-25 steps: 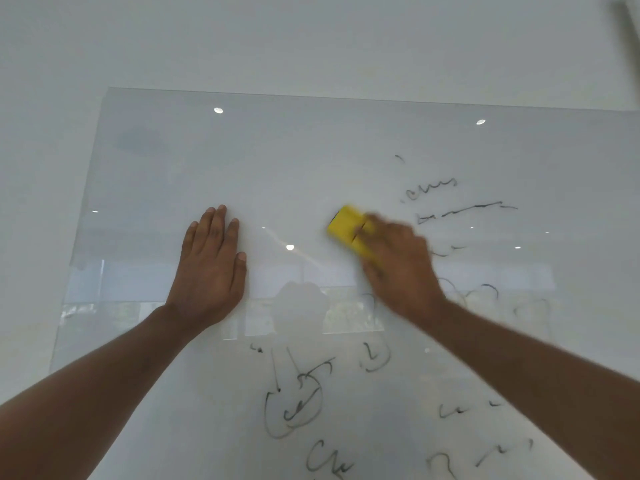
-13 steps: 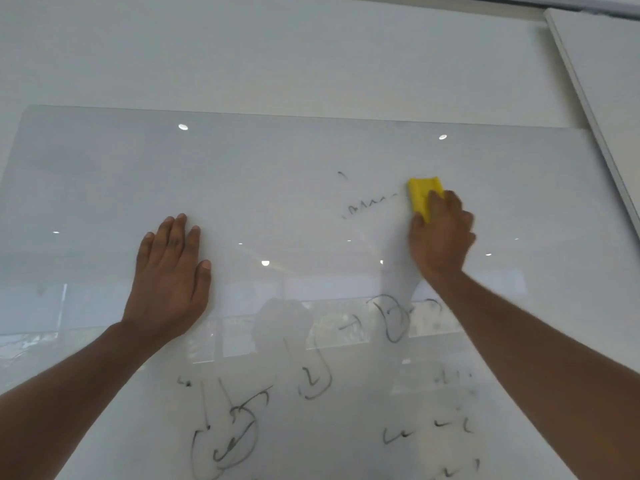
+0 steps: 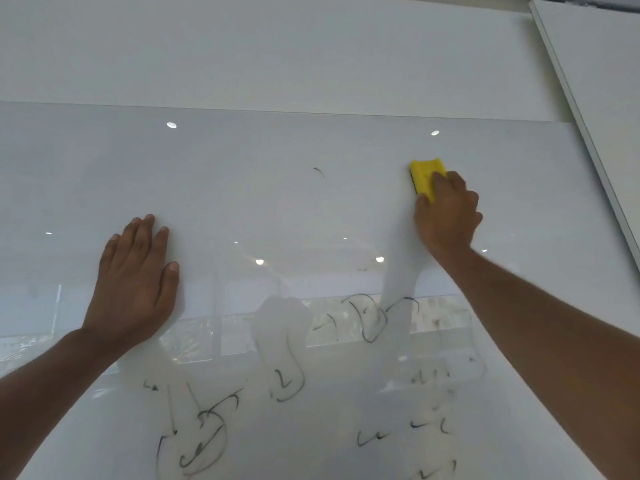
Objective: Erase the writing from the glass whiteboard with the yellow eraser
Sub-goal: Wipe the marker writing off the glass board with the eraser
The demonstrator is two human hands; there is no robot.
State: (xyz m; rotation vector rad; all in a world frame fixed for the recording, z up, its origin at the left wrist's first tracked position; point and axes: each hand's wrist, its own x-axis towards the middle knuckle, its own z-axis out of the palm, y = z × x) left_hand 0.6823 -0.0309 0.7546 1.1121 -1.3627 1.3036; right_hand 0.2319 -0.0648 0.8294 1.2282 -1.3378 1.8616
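Observation:
The glass whiteboard point(image 3: 277, 150) fills most of the view on a white wall. My right hand point(image 3: 448, 214) presses the yellow eraser point(image 3: 424, 176) against the glass at the upper right. My left hand point(image 3: 136, 278) lies flat on the glass at the left, fingers together, holding nothing. Black scribbles point(image 3: 370, 315) run across the middle and lower board, with more marker strokes point(image 3: 199, 434) at the bottom left. One small stroke point(image 3: 319, 172) sits alone near the top centre.
A white panel edge point(image 3: 581, 133) slants down the far right beside the board. The glass reflects ceiling lights point(image 3: 171, 125) and a window band across its middle.
My right hand has swept the eraser from the board's centre to the upper right. The lines of writing there are gone. My left hand has stayed flat on the glass.

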